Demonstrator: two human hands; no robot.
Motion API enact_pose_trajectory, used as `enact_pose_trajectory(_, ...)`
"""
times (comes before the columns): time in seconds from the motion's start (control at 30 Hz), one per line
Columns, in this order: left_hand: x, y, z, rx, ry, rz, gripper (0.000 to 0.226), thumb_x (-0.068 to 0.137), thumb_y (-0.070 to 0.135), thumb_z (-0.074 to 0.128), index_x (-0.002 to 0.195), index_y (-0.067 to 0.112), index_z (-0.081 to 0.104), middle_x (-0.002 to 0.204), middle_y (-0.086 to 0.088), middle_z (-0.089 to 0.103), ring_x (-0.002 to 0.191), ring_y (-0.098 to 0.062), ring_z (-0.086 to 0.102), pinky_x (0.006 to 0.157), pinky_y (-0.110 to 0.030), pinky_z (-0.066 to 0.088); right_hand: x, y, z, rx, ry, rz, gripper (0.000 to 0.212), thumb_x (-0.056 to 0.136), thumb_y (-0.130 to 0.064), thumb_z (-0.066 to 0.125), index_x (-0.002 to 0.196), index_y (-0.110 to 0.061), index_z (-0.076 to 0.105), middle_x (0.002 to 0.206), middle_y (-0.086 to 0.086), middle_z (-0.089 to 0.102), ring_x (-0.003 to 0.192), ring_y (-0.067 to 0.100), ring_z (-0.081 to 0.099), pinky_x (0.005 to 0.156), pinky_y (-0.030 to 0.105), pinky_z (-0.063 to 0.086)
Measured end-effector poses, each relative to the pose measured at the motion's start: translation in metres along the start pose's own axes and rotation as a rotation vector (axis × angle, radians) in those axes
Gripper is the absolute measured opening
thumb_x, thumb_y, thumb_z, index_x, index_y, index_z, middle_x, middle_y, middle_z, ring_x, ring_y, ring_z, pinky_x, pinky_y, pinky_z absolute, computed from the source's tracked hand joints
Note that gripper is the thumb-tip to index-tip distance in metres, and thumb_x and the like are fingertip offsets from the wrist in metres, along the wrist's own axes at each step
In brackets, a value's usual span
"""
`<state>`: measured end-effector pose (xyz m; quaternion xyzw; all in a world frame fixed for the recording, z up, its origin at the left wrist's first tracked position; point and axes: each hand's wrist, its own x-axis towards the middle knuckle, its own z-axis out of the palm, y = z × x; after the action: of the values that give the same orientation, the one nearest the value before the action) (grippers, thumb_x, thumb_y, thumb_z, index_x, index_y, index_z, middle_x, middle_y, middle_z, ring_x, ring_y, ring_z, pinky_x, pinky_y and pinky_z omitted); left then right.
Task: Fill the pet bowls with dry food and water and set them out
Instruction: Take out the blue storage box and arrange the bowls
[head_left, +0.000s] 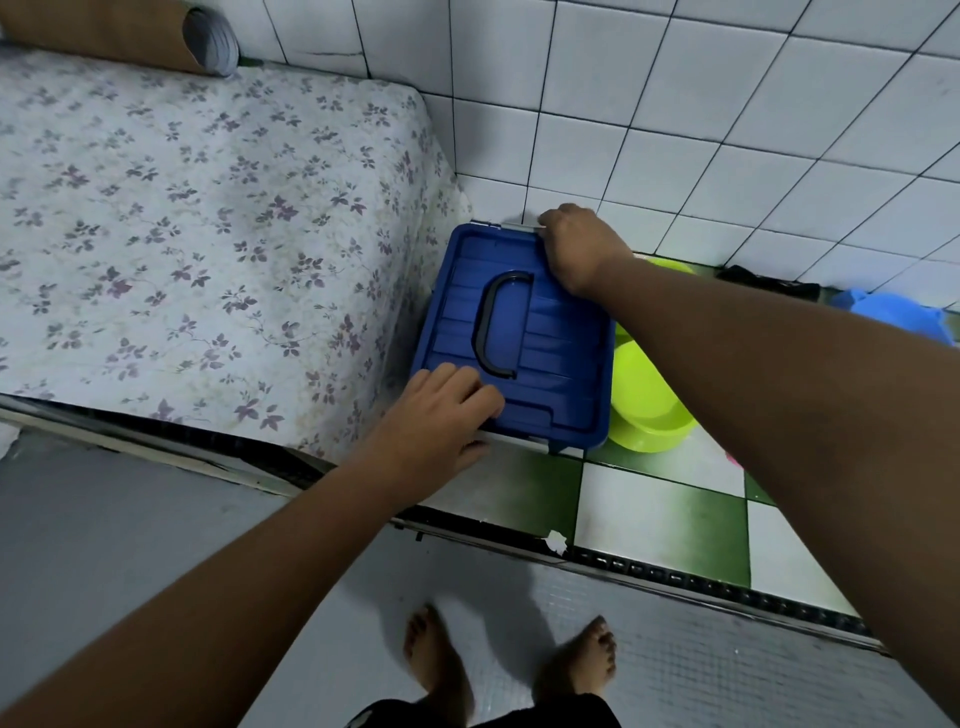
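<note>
A storage box with a blue lid (550, 338) and a dark carry handle (496, 322) stands on the floor in the corner between the bed and the tiled wall. My left hand (441, 415) grips the near edge of the lid, fingers on top and thumb under the pale latch. My right hand (582, 249) grips the far edge by the wall. Two lime green bowls sit just right of the box: one (649, 410) in front, the other (670, 265) mostly hidden behind my right forearm.
A mattress with a floral sheet (197, 234) fills the left, with a rolled bolster (119, 31) at the back. White tiled walls close the corner. A blue plastic thing (904, 317) and dark cloth (769, 280) lie at right. Green-and-white floor tiles (660, 514) end at a metal threshold; my bare feet stand on grey flooring.
</note>
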<state>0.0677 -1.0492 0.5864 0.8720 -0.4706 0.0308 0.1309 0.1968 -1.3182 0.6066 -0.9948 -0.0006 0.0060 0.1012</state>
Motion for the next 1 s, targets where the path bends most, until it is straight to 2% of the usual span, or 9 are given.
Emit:
enact_pose_trajectory(0.1, -0.005, -0.001, -0.008, -0.151, 0.020, -0.102, 0.055, 0.082, 0.062, 0.068, 0.122, 0.027, 0.056, 0.116, 0.003, 0.053, 0.108, -0.019, 0.049, 0.091, -0.034, 0.038, -0.016, 0.007, -0.005, 0.095, 0.077, 0.111, 0.041, 0.104, -0.029, 0.038, 0.132, -0.003, 0.052, 0.132, 0.021, 0.051, 0.125, 0.040, 0.045, 0.101, 0.048, 0.044)
enact_pose_trajectory(0.23, 0.009, 0.001, -0.029, -0.407, 0.198, -0.541, 0.054, 0.100, 0.043, 0.059, 0.147, 0.018, 0.048, 0.144, -0.005, 0.050, 0.134, -0.020, 0.045, 0.117, -0.040, 0.036, -0.046, 0.021, -0.005, 0.250, 0.175, 0.314, 0.045, 0.103, -0.027, 0.044, 0.134, 0.005, 0.048, 0.135, 0.028, 0.050, 0.127, 0.042, 0.046, 0.104, 0.041, 0.037)
enact_pose_trajectory(0.3, 0.020, -0.002, -0.035, -0.525, 0.083, -0.781, 0.068, 0.103, 0.040, 0.055, 0.160, 0.016, 0.028, 0.161, -0.005, 0.035, 0.147, -0.022, 0.033, 0.122, -0.035, 0.025, -0.063, 0.021, -0.001, 0.383, 0.163, 0.451, 0.045, 0.103, -0.028, 0.044, 0.131, 0.007, 0.048, 0.132, 0.029, 0.053, 0.125, 0.042, 0.049, 0.100, 0.038, 0.038)
enact_pose_trajectory(0.37, 0.029, -0.008, -0.032, -0.673, -0.013, -0.880, 0.070, 0.102, 0.040, 0.055, 0.161, 0.016, 0.025, 0.162, -0.004, 0.037, 0.145, -0.022, 0.039, 0.119, -0.035, 0.032, -0.079, 0.016, 0.004, 0.508, 0.113, 0.531, 0.044, 0.104, -0.030, 0.042, 0.131, 0.004, 0.048, 0.133, 0.026, 0.054, 0.126, 0.041, 0.049, 0.098, 0.037, 0.039)
enact_pose_trajectory(0.6, 0.035, -0.007, -0.030, -0.815, 0.023, -0.908, 0.045, 0.100, 0.031, 0.061, 0.144, 0.022, 0.051, 0.133, 0.001, 0.062, 0.113, -0.016, 0.059, 0.094, -0.028, 0.047, -0.090, -0.009, 0.000, 0.828, 0.078, 0.624, 0.033, 0.103, -0.022, 0.041, 0.129, -0.005, 0.051, 0.127, 0.016, 0.059, 0.111, 0.031, 0.056, 0.097, 0.036, 0.046)
enact_pose_trajectory(0.77, 0.041, -0.005, -0.039, -0.768, 0.056, -0.885, 0.046, 0.097, 0.036, 0.064, 0.139, 0.020, 0.056, 0.123, 0.006, 0.063, 0.111, -0.017, 0.061, 0.096, -0.030, 0.050, -0.090, -0.014, -0.012, 0.801, 0.126, 0.629, 0.030, 0.103, -0.019, 0.041, 0.125, 0.000, 0.049, 0.122, 0.019, 0.059, 0.110, 0.034, 0.056, 0.093, 0.038, 0.045)
enact_pose_trajectory(0.87, 0.044, -0.006, -0.045, -0.708, 0.046, -0.859, 0.072, 0.093, 0.049, 0.064, 0.153, 0.017, 0.042, 0.146, -0.001, 0.055, 0.131, -0.024, 0.055, 0.112, -0.039, 0.045, -0.089, -0.016, -0.026, 0.797, 0.152, 0.619, 0.028, 0.102, -0.020, 0.041, 0.121, -0.001, 0.050, 0.119, 0.019, 0.060, 0.108, 0.035, 0.057, 0.095, 0.042, 0.047)
enact_pose_trajectory(0.93, 0.046, -0.003, -0.051, -0.656, 0.050, -0.856, 0.090, 0.094, 0.052, 0.064, 0.163, 0.018, 0.018, 0.165, -0.003, 0.032, 0.148, -0.024, 0.036, 0.121, -0.039, 0.033, -0.089, -0.016, -0.035, 0.819, 0.198, 0.605, 0.027, 0.100, -0.019, 0.042, 0.121, -0.003, 0.050, 0.116, 0.016, 0.061, 0.105, 0.033, 0.058, 0.095, 0.042, 0.048)
enact_pose_trajectory(1.0, 0.048, 0.000, -0.059, -0.637, 0.103, -0.809, 0.099, 0.092, 0.055, 0.067, 0.164, 0.027, 0.006, 0.170, 0.002, 0.020, 0.153, -0.021, 0.027, 0.123, -0.040, 0.027, -0.089, -0.018, -0.044, 0.840, 0.258, 0.582, 0.026, 0.100, -0.017, 0.042, 0.122, -0.006, 0.050, 0.113, 0.010, 0.061, 0.100, 0.028, 0.057, 0.092, 0.038, 0.048)
